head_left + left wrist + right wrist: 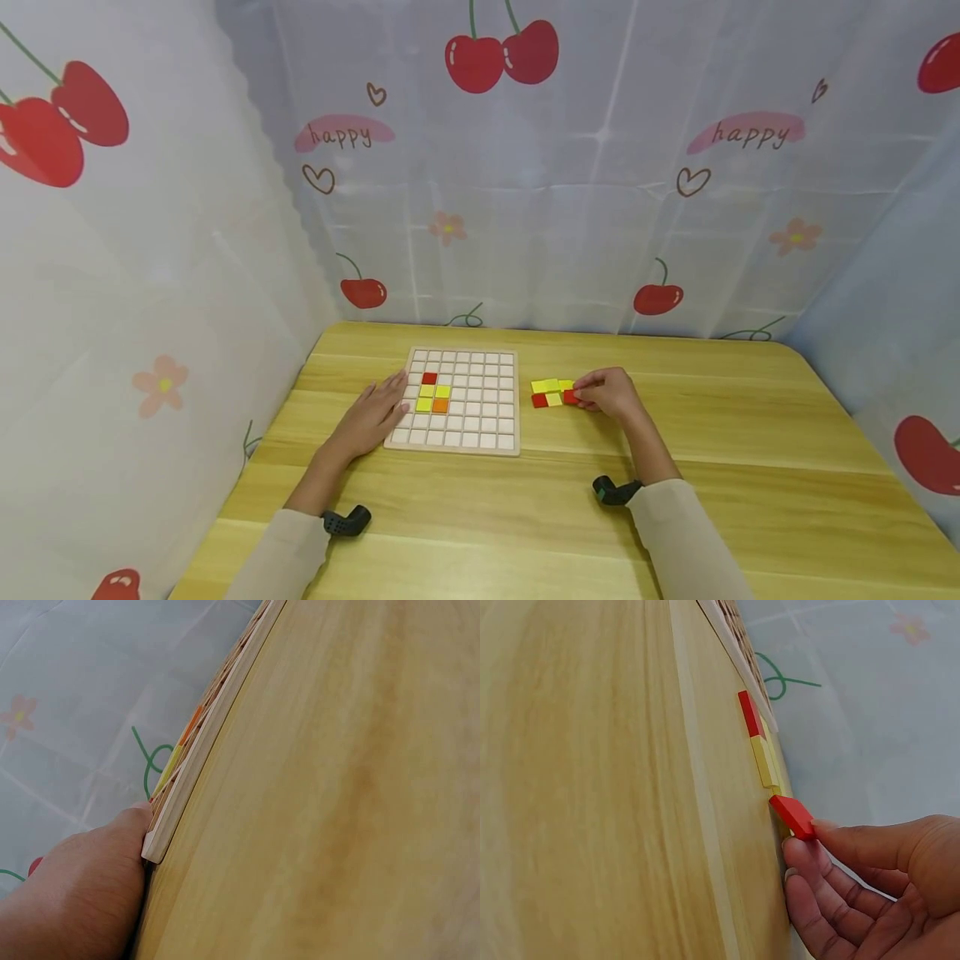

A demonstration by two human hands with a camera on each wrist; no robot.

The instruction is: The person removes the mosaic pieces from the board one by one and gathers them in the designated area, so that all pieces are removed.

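Observation:
A wooden grid board lies on the table. Set in its left part are a red tile, an orange tile and several yellow tiles. My left hand rests along the board's left edge, fingers extended, thumb on the rim. To the right of the board, my right hand pinches a red square tile between thumb and fingers; it tilts up in the right wrist view. Beside it lie another red tile, a pale yellow tile and brighter yellow tiles.
The light wooden table runs up to a white curtain with cherry prints behind and on both sides. A black wrist device sits on the left wrist and another black device on the right.

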